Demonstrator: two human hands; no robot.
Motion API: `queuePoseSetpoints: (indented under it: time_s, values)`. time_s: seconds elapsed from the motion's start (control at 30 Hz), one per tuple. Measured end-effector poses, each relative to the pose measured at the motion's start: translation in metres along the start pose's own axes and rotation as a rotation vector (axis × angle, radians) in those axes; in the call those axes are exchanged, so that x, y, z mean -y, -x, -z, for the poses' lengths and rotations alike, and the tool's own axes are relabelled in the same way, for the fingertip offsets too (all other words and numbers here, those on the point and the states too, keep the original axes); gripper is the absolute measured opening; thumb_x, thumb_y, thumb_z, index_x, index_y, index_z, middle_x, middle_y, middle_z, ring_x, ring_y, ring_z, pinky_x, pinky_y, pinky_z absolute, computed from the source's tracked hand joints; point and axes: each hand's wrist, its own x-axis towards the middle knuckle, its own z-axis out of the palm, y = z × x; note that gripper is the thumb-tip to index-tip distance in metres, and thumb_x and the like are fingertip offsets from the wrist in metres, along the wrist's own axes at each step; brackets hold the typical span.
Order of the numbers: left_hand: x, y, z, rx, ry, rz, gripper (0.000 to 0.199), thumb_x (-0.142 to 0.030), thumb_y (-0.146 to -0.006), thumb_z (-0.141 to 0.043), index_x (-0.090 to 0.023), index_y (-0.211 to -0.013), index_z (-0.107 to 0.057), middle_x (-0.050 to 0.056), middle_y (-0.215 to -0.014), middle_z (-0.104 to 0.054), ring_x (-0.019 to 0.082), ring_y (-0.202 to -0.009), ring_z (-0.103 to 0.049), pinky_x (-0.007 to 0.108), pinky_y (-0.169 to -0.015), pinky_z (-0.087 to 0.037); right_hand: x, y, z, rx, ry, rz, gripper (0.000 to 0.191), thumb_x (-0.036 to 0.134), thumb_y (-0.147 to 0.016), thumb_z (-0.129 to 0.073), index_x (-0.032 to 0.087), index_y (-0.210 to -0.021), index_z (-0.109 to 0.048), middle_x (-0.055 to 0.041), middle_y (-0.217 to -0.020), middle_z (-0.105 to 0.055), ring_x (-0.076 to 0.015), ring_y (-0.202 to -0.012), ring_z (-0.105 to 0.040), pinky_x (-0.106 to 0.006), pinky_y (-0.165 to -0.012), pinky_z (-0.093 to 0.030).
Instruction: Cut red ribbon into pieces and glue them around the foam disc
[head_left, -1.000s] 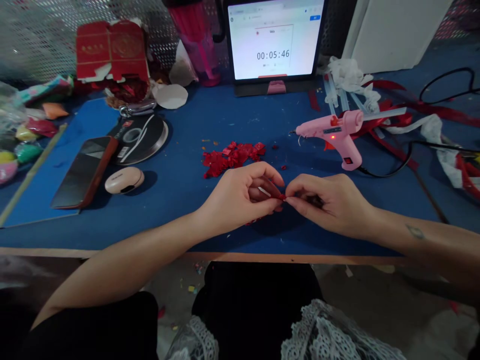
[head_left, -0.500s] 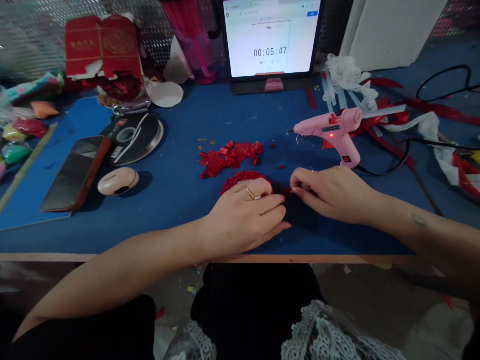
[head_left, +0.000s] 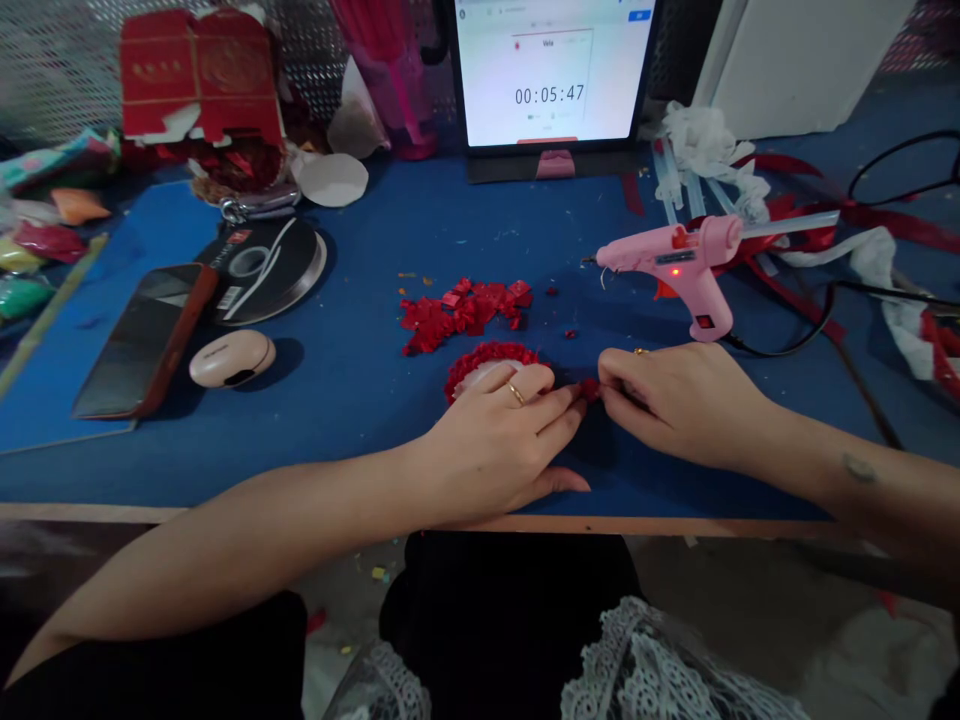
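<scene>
My left hand point(head_left: 506, 430) lies palm down over the near side of a round pad point(head_left: 484, 358) with a white middle and a ruffled red rim. Its ring and little fingers bend over the pad. The index and middle fingertips close together at a small red scrap point(head_left: 589, 390), with the thumb apart below. Just to the right, my right hand point(head_left: 667, 400) pinches that scrap between thumb and curled fingers. Beyond the pad lies a loose pile of glossy red scraps point(head_left: 469, 313). Most of the pad's near side is hidden.
A pink glue gun point(head_left: 679, 260) with a lit red light rests at right, its cord point(head_left: 787, 345) trailing rightward. Glue sticks point(head_left: 667, 180) and ribbons lie behind it. A tablet point(head_left: 551, 85) shows a timer. At left are a phone point(head_left: 146, 340), an earbud case point(head_left: 232, 360) and a ribbon spool point(head_left: 266, 270).
The left fingers have moved right to the red scrap, and more of the pad's white middle shows. My right hand sits slightly farther right, still pinching. The whole view has shifted a little.
</scene>
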Motion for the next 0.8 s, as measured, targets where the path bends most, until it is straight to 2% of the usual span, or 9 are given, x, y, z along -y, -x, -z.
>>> queuePoseSetpoints:
  time_s: [0.27,0.47,0.57,0.67,0.77,0.8]
  values:
    - [-0.001,0.000,-0.001,0.038,-0.027,0.024,0.057,-0.054,-0.094,-0.042,-0.009,-0.124,-0.060,0.008,-0.128,-0.064,0.029,-0.112,-0.053,0.043,-0.092,-0.044,0.000,0.000,0.004,0.086,-0.048,0.014,0.024,0.032,-0.088,-0.040,0.020,-0.072,-0.053,0.0024,-0.051,-0.050,-0.0112,-0.046,-0.042,-0.026,-0.052,-0.014]
    - [-0.003,0.004,0.000,-0.090,-0.048,-0.013,0.049,-0.050,-0.096,-0.043,-0.011,-0.115,-0.066,0.004,-0.120,-0.068,0.025,-0.107,-0.056,0.038,-0.091,-0.043,-0.013,-0.002,0.010,0.125,-0.081,-0.035,0.029,0.032,-0.089,-0.038,0.020,-0.065,-0.048,0.0019,-0.051,-0.049,-0.0115,-0.049,-0.043,-0.027,-0.053,-0.020]
    - [-0.005,0.005,-0.001,-0.105,-0.034,-0.046,0.050,-0.051,-0.095,-0.044,-0.011,-0.114,-0.066,0.003,-0.118,-0.069,0.023,-0.105,-0.058,0.035,-0.086,-0.044,-0.029,-0.003,0.019,0.211,-0.134,0.016,0.035,0.036,-0.091,-0.036,0.020,-0.062,-0.046,0.0014,-0.052,-0.049,-0.0114,-0.050,-0.043,-0.027,-0.053,-0.025]
    - [-0.006,0.005,-0.003,-0.065,-0.026,-0.055,0.051,-0.051,-0.094,-0.045,-0.010,-0.116,-0.065,0.005,-0.121,-0.068,0.023,-0.106,-0.058,0.034,-0.084,-0.045,-0.056,0.001,0.031,0.374,-0.246,0.083,0.046,0.049,-0.094,-0.035,0.020,-0.058,-0.045,0.0022,-0.051,-0.048,-0.0100,-0.047,-0.042,-0.026,-0.049,-0.029]
    - [-0.007,0.004,-0.003,-0.060,-0.030,-0.058,0.050,-0.050,-0.094,-0.046,-0.010,-0.115,-0.065,0.007,-0.121,-0.068,0.023,-0.106,-0.058,0.034,-0.084,-0.045,-0.087,0.011,0.043,0.529,-0.313,0.046,0.054,0.062,-0.090,-0.039,0.021,-0.057,-0.046,0.0030,-0.051,-0.049,-0.0083,-0.045,-0.042,-0.025,-0.046,-0.033]
    - [-0.007,0.004,-0.004,-0.067,-0.031,-0.058,0.049,-0.050,-0.094,-0.047,-0.010,-0.115,-0.066,0.007,-0.121,-0.068,0.023,-0.106,-0.058,0.034,-0.083,-0.046,-0.096,0.014,0.045,0.507,-0.301,0.001,0.055,0.066,-0.088,-0.040,0.021,-0.059,-0.051,0.0028,-0.052,-0.051,-0.0083,-0.045,-0.044,-0.025,-0.047,-0.035]
